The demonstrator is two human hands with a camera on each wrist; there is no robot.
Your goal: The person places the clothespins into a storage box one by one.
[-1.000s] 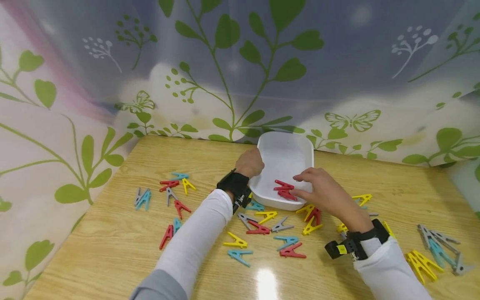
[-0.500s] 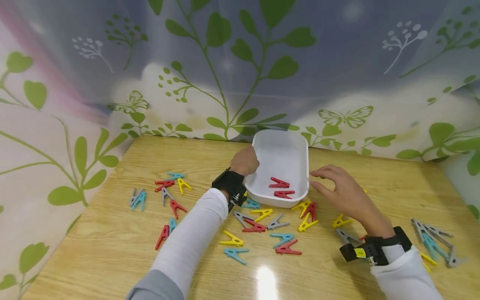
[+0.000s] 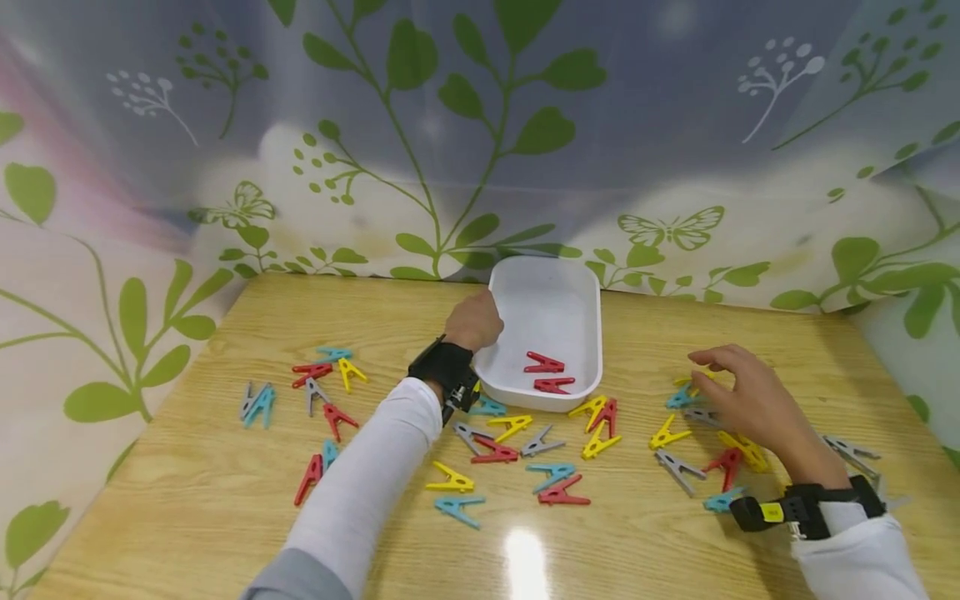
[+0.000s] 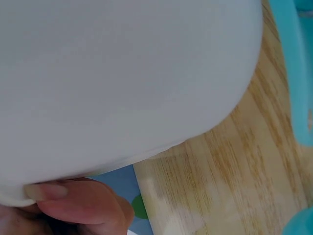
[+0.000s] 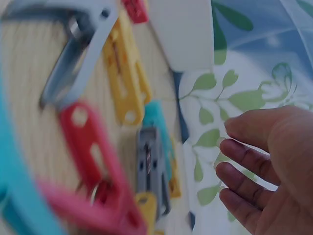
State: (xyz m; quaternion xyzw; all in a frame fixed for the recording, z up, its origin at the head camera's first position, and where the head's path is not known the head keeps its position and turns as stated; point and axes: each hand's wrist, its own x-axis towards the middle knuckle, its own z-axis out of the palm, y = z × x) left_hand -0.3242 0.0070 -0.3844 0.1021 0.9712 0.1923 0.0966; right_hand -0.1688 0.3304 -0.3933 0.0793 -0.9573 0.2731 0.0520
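A white plastic tray (image 3: 547,312) stands at the back middle of the table, with two red clothespins (image 3: 544,363) lying at its near end. My left hand (image 3: 475,321) grips the tray's left rim; in the left wrist view its thumb and fingers (image 4: 80,203) pinch the edge. Over the scattered clothespins on the right hovers my right hand (image 3: 757,408), fingers loosely bent and holding nothing. Below and beside it lie a blue clothespin (image 3: 681,397), a yellow clothespin (image 3: 669,432), a grey clothespin (image 3: 678,469) and a red clothespin (image 3: 725,467).
More clothespins lie in front of the tray, among them a red one (image 3: 564,490) and a blue one (image 3: 459,508). Another group, including a yellow clothespin (image 3: 350,373), is on the left. A patterned cloth (image 3: 420,208) hangs behind the wooden table (image 3: 187,500).
My right hand has left the tray and moved right, over the clothespins there, leaving the two red ones in the tray. The left hand keeps its grip on the rim. The view has shifted right.
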